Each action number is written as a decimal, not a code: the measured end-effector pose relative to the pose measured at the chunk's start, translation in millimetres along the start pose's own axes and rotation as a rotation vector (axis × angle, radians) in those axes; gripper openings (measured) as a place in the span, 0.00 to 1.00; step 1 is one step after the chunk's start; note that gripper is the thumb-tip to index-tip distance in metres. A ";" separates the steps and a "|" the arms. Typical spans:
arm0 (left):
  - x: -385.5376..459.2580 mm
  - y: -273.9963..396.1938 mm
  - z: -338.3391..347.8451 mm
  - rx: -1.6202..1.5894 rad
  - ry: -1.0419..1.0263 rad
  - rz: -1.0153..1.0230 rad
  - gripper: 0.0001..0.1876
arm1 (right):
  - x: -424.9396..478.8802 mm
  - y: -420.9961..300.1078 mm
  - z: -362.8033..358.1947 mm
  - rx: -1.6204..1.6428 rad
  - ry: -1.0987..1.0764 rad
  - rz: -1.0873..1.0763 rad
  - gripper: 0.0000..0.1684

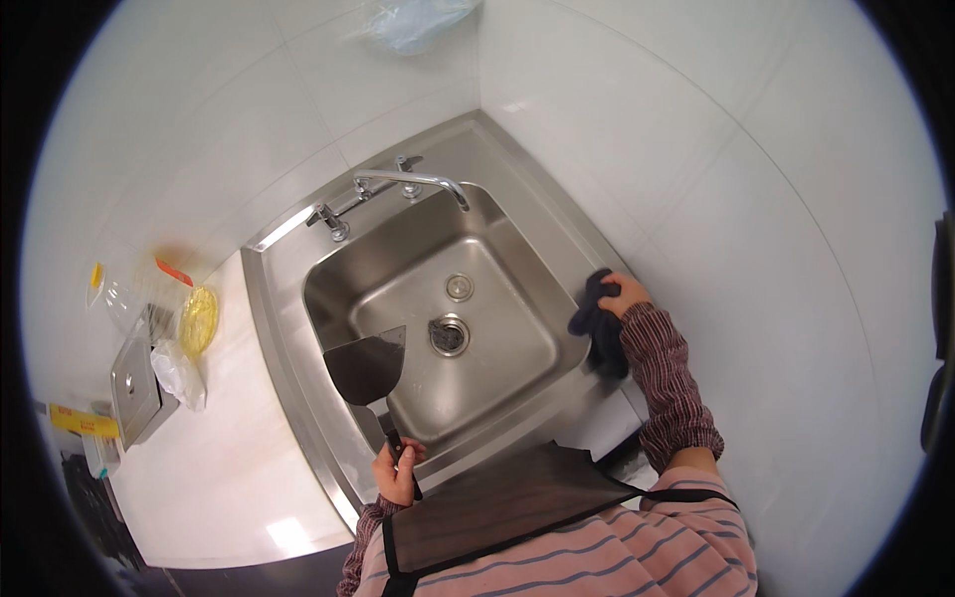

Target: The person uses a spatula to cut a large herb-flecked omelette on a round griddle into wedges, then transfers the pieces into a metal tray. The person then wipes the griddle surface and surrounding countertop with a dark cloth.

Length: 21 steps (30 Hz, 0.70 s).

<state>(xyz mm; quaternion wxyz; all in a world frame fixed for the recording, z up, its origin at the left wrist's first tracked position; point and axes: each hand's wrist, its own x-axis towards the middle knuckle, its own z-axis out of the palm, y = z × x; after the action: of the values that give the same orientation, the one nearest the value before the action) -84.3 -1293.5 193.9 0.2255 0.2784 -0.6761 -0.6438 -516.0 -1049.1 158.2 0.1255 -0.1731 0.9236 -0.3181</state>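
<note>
My left hand (397,472) grips the dark handle of a wide-bladed metal scraper (367,366). Its blade points away from me, above the left front part of the stainless steel sink (515,313). At the sink's right rim, my right hand (625,294) holds a dark cloth (598,321) bunched against the steel ledge. Part of the cloth hangs down beside my wrist and looks blurred. In the basin floor, a drain opening (449,336) has a dark grey clump in it, perhaps a scouring pad. A second round metal fitting (459,286) lies just behind it.
A chrome faucet (410,177) with two handles spans the sink's back edge. Walls rise behind and to the right. On the white counter (246,448) at left are a lidded steel pan (138,380), a yellow wrapped item (199,321), a clear plastic bag (179,374) and a yellow box (83,421).
</note>
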 end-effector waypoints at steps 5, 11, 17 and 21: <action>32.5 4.0 3.3 0.054 0.127 -0.011 0.11 | 135.7 -94.1 16.7 -0.121 0.002 -0.152 0.27; 57.1 -0.9 1.0 0.160 0.324 -0.113 0.11 | 289.2 -207.0 51.8 -0.348 0.093 -0.265 0.23; 68.5 -14.7 -4.8 0.303 0.357 -0.299 0.12 | 373.7 -231.5 152.1 -0.853 -0.015 -0.190 0.40; 73.0 -21.6 0.0 0.193 0.382 -0.360 0.12 | 389.1 -218.4 159.8 -0.828 0.021 -0.293 0.38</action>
<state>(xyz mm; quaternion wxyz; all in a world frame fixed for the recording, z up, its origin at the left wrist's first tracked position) -136.7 -1342.5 168.5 0.2033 0.5304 -0.6193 -0.5421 -762.6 -1452.6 126.2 -0.0102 -0.3348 0.9402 0.0629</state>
